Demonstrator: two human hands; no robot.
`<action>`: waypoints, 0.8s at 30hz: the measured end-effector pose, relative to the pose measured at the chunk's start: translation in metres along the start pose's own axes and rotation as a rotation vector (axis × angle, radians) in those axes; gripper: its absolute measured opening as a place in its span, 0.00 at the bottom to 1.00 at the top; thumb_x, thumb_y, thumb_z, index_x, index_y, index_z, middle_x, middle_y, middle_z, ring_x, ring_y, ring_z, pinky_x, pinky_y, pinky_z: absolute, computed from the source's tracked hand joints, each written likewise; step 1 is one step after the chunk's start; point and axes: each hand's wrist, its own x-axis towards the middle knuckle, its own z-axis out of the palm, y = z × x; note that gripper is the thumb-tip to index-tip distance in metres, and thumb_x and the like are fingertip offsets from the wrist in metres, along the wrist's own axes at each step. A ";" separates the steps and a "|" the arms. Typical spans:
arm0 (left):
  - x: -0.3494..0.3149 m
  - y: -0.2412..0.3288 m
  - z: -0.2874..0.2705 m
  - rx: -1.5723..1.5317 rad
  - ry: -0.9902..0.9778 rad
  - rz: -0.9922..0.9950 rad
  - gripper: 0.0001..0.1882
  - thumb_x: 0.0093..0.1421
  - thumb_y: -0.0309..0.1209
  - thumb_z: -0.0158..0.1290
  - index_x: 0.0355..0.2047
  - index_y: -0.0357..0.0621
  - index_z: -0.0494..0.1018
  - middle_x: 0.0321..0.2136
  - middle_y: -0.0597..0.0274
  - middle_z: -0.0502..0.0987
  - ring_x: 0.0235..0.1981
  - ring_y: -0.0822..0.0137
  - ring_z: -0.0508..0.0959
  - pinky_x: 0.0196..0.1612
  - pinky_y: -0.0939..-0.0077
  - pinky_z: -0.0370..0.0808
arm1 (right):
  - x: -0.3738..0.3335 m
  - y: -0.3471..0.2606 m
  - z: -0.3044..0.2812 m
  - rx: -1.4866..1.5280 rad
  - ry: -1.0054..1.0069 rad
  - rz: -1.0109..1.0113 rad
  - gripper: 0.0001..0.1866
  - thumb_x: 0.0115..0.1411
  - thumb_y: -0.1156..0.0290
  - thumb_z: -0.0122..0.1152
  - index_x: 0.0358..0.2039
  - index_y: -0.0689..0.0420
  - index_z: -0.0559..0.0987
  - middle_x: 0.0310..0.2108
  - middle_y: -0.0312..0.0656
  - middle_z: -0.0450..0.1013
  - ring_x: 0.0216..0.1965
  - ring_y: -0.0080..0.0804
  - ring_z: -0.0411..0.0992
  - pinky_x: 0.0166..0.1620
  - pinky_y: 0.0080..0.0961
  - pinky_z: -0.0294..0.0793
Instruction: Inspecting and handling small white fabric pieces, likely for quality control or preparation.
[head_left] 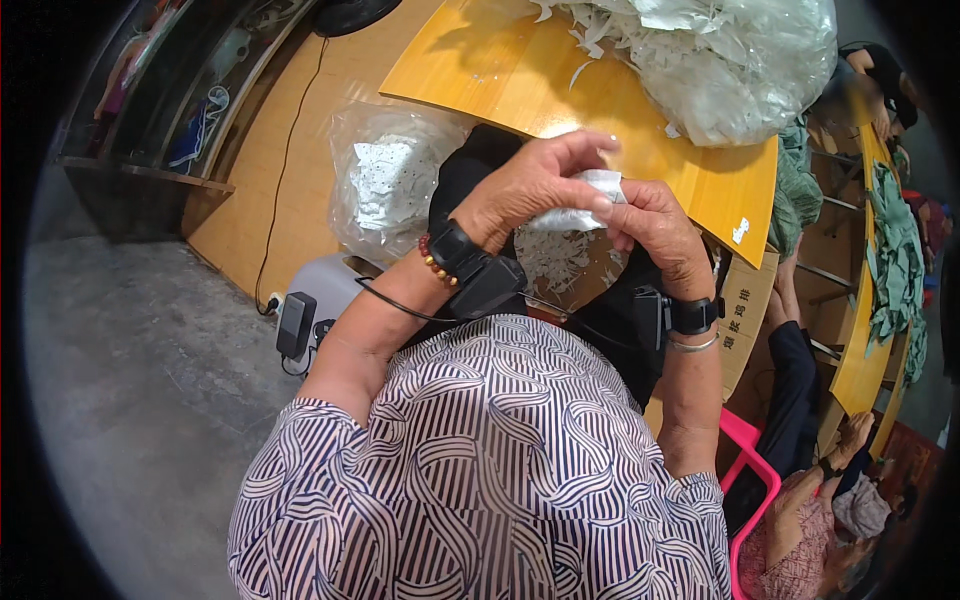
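Observation:
My left hand (535, 185) and my right hand (655, 225) meet above my lap, over the table's near edge. Between them is a small white piece (605, 183), paper-like or thin cloth. The left thumb presses on it while the left fingers arch above, their tips blurred. My right thumb and fingers pinch its right side. Below the hands, a heap of white scraps (555, 258) lies between my dark-clad legs. Left of my knee, a clear plastic bag (345, 200) holds a stack of white pieces (390, 185) with dark specks.
A yellow wooden table (490, 75) bears a large clear bag of white scraps (735, 75). At right stand a cardboard box (750, 300), a pink plastic frame (755, 465) and another table with green cloth (895, 260), people beside it. A black cable (290, 170) crosses the board at left.

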 end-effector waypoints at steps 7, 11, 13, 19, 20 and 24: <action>-0.008 -0.018 0.009 -0.153 0.130 -0.105 0.12 0.47 0.26 0.56 0.33 0.36 0.71 0.28 0.64 0.74 0.29 0.76 0.73 0.34 0.85 0.70 | -0.010 -0.004 0.009 -0.013 0.114 0.001 0.11 0.53 0.65 0.57 0.32 0.59 0.76 0.15 0.29 0.66 0.15 0.13 0.63 0.19 0.08 0.59; -0.013 -0.021 0.007 -0.140 0.160 -0.110 0.10 0.48 0.27 0.56 0.31 0.37 0.72 0.26 0.65 0.74 0.27 0.77 0.72 0.32 0.86 0.69 | -0.010 0.001 0.012 -0.004 0.153 -0.025 0.11 0.54 0.65 0.56 0.33 0.59 0.75 0.15 0.29 0.66 0.15 0.12 0.62 0.18 0.08 0.59; -0.016 -0.023 0.008 -0.154 0.162 -0.087 0.08 0.49 0.27 0.55 0.30 0.37 0.72 0.25 0.66 0.74 0.25 0.78 0.72 0.30 0.87 0.69 | -0.010 0.005 0.014 0.024 0.198 -0.095 0.10 0.55 0.66 0.54 0.31 0.59 0.75 0.16 0.28 0.67 0.14 0.12 0.62 0.17 0.08 0.59; -0.022 -0.023 0.015 -0.228 0.098 -0.123 0.08 0.51 0.29 0.54 0.30 0.37 0.72 0.23 0.65 0.74 0.24 0.77 0.73 0.28 0.84 0.71 | -0.002 0.025 0.009 -0.673 0.505 -0.461 0.08 0.54 0.69 0.55 0.27 0.60 0.72 0.13 0.35 0.65 0.13 0.22 0.63 0.16 0.19 0.62; -0.023 -0.022 0.017 -0.223 0.093 -0.124 0.08 0.51 0.29 0.54 0.30 0.37 0.72 0.23 0.65 0.74 0.24 0.77 0.73 0.28 0.84 0.71 | -0.001 0.036 0.004 -0.670 0.512 -0.463 0.08 0.54 0.69 0.55 0.27 0.60 0.72 0.13 0.35 0.65 0.13 0.22 0.63 0.16 0.19 0.62; -0.021 -0.022 0.021 -0.374 0.069 -0.083 0.09 0.53 0.29 0.52 0.31 0.36 0.72 0.24 0.62 0.74 0.25 0.73 0.75 0.24 0.77 0.75 | -0.012 0.055 0.002 -0.943 0.468 -0.347 0.10 0.51 0.71 0.57 0.33 0.59 0.70 0.24 0.44 0.66 0.22 0.25 0.67 0.25 0.21 0.65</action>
